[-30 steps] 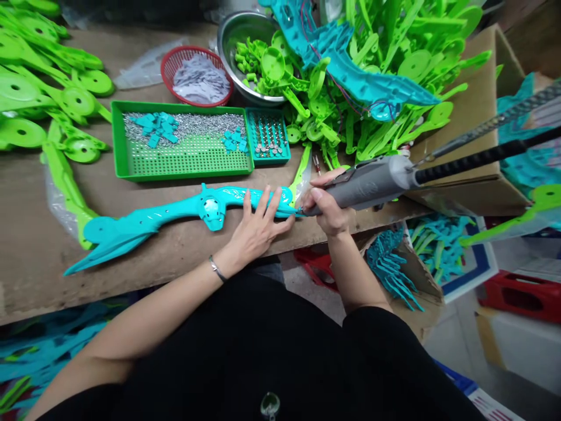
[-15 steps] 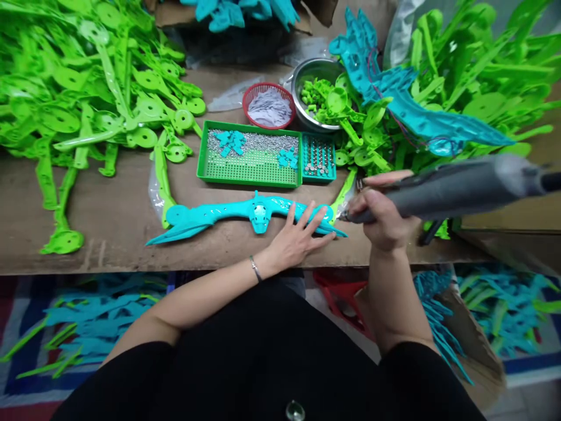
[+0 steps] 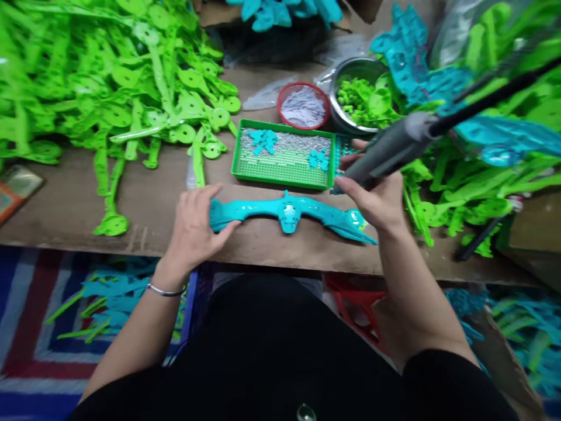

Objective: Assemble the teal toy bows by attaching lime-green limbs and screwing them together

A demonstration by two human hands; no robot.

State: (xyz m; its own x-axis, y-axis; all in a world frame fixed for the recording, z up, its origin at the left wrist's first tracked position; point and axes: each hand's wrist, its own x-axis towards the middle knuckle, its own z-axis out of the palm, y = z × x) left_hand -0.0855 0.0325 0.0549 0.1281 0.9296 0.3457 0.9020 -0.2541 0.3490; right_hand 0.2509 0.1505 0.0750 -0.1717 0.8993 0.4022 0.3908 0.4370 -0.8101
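Note:
A blue bow-shaped plastic part (image 3: pixel 258 208) lies across the table in front of me, with a raised piece at its middle. My left hand (image 3: pixel 195 225) grips its left end, fingers over the far side and thumb along the near edge. In my right hand (image 3: pixel 381 202) is a grey electric screwdriver (image 3: pixel 390 149), its cord running off to the upper right. The screwdriver's tip points left, close to the near right corner of the green tray (image 3: pixel 280 175) and the small blue screw rack (image 3: pixel 343 146), which my fingers partly cover. A green limb piece (image 3: pixel 198 164) extends behind my left hand.
Piles of green plastic pieces (image 3: pixel 118 76) fill the left and right of the table. Behind the tray stand a red basket (image 3: pixel 324 120) of pale strips and a metal bowl (image 3: pixel 335 88) of green parts. More blue pieces lie in containers below the table edge.
My left hand has gone from the blue part's right side to its left end. The screwdriver has moved from the part's right end up to the screw rack. The view has shifted left.

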